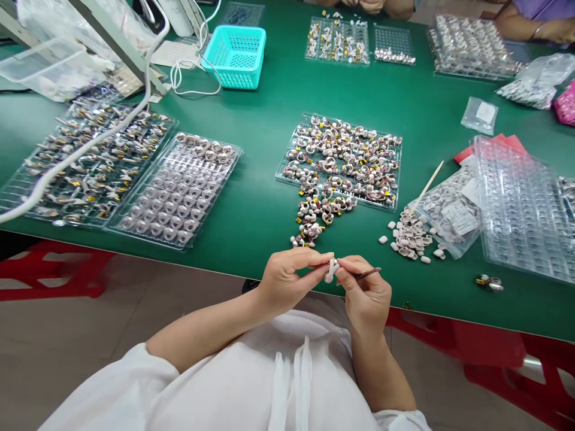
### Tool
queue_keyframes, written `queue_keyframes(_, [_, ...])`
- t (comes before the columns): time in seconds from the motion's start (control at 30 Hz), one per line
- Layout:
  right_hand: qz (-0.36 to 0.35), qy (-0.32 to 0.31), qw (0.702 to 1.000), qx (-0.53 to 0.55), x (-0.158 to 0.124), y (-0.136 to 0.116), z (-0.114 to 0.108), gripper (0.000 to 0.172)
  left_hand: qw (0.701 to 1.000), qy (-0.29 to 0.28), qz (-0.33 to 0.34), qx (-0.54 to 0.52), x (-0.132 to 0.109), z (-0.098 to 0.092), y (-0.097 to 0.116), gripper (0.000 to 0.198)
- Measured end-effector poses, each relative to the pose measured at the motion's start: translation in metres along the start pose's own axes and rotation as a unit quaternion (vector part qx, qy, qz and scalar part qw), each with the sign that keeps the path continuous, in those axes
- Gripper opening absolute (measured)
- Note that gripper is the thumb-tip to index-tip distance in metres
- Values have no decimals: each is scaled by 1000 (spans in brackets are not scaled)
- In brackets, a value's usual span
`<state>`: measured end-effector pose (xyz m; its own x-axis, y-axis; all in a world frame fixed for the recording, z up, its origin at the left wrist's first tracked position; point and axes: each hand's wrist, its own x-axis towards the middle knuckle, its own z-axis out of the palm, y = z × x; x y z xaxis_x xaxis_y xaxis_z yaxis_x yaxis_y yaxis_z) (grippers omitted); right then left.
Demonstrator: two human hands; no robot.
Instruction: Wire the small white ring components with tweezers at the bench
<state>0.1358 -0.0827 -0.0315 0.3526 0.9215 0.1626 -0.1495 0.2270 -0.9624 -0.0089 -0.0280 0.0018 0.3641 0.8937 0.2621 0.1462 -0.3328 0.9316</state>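
Over the near edge of the green table, my left hand [290, 278] pinches a small white earbud-like part [330, 272] between thumb and fingertips. My right hand [366, 293] is closed at the same part, its thumb and forefinger touching it from the right. A thin dark tool, perhaps tweezers [371, 273], also lies in the right hand and sticks out to the right. Just beyond my hands is a loose heap of similar small parts [309, 221] with yellow tabs. It runs up to a clear tray [281, 170] filled with more of them.
Small white caps [411, 236] spill from a plastic bag [453, 209] on the right, beside stacked clear trays [516, 209]. Filled trays [179, 197] and a white cable [94, 140] occupy the left. A turquoise basket [238, 78] stands farther back. Other people's hands show at the far side.
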Motion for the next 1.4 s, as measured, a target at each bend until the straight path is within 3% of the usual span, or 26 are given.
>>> queue_keyframes(0.23, [47, -18, 999, -1, 1, -1, -4, 11, 1000, -17, -10, 0, 0, -2, -1, 17])
queue_keyframes(0.43, [113, -52, 992, -16, 2, -4, -9, 19, 999, -31, 8, 5, 0, -5, -1, 21])
queue_keyframes(0.87, [65, -76, 990, -100, 5, -9, -14, 19, 995, -73, 59, 35, -2, -5, 1, 29])
queue_keyframes(1.17, [32, -123, 983, -134, 3, -12, -18, 21, 998, -56, 25, -4, -4, -7, -1, 19])
queue_keyframes(1.4, [-45, -102, 979, -170, 2, -12, -9, 23, 998, -40, 18, -37, -3, -11, 2, 19])
